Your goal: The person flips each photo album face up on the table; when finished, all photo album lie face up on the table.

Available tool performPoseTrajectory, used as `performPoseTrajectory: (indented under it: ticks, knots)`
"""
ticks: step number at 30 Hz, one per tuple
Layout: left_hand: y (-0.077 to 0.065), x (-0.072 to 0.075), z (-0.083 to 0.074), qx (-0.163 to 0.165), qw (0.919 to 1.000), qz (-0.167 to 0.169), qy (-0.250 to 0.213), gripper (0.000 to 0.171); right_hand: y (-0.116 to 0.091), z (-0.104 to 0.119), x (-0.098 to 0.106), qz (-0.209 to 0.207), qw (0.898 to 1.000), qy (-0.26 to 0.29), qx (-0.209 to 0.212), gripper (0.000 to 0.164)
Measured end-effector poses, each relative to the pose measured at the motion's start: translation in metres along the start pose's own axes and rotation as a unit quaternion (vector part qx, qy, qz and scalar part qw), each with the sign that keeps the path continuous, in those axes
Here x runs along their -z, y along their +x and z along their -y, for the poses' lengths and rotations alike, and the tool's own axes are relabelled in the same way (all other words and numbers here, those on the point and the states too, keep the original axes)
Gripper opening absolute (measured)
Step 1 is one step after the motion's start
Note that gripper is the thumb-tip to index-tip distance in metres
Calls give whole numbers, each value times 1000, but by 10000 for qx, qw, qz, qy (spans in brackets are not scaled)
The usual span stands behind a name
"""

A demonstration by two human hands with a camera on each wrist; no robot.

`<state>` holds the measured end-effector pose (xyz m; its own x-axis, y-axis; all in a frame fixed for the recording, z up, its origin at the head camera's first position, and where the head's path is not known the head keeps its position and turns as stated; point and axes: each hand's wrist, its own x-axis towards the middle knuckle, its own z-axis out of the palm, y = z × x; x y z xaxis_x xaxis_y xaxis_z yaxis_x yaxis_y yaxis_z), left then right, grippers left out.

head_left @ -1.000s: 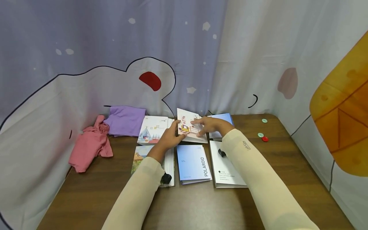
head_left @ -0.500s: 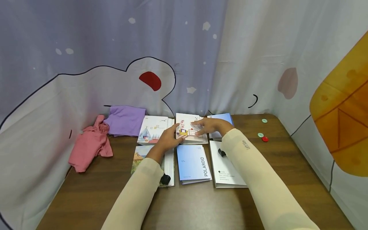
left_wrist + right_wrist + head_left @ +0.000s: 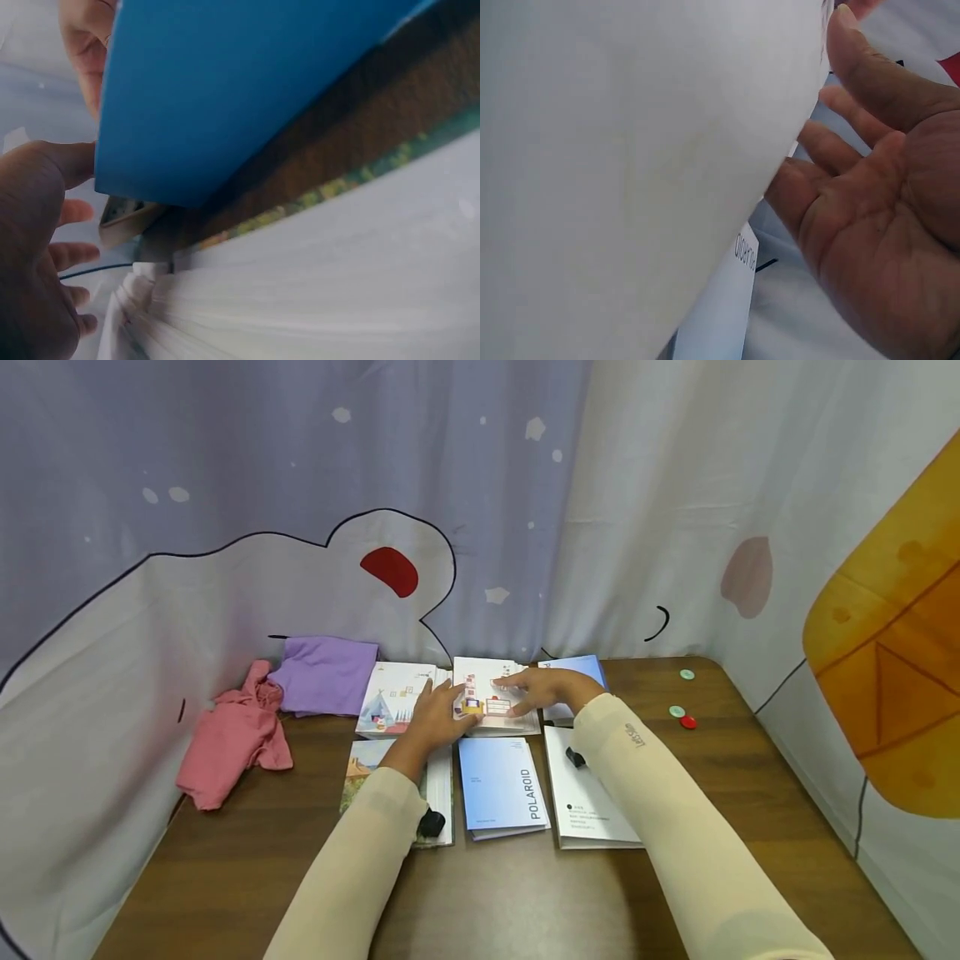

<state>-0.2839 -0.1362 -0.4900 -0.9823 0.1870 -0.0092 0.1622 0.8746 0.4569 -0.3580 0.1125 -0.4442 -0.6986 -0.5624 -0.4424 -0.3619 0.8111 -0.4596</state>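
A white picture book [image 3: 486, 670] with small furniture drawings lies flat in the back row's middle, in the head view. At its left edge is my left hand [image 3: 437, 714], fingers reaching forward, thumb on the front corner. My right hand [image 3: 551, 687] rests on the book's right part with fingertips on its cover. To the left lies a white book [image 3: 386, 693] with a tent drawing, partly behind my left hand. In the left wrist view, my thumb touches a blue cover [image 3: 202, 97] and the other fingers are spread. The right wrist view has my palm beside a white cover [image 3: 622, 172].
A blue POLAROID book [image 3: 498, 785], a white book [image 3: 588, 802] and a landscape-cover book [image 3: 442, 793] form the front row. Another blue book [image 3: 581, 668] lies back right. Purple cloth [image 3: 326, 672] and pink cloth [image 3: 236, 739] lie left; round pieces, one red [image 3: 688, 722], lie right.
The white picture book, tilted up at its left a second ago, has come down flat and slightly left. My left hand has followed it with fingers straighter; my right hand stays on the cover.
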Motion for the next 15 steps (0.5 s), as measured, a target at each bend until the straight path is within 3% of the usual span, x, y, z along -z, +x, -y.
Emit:
performPoseTrajectory:
  ticks: [7, 15]
  knots:
    - [3, 6, -10, -146, 9995, -113, 272, 78, -10, -3, 14, -133, 9998, 73, 118, 81]
    - [9, 11, -44, -355, 9973, 120, 625, 81, -32, -23, 29, -698, 9961, 528, 86, 77]
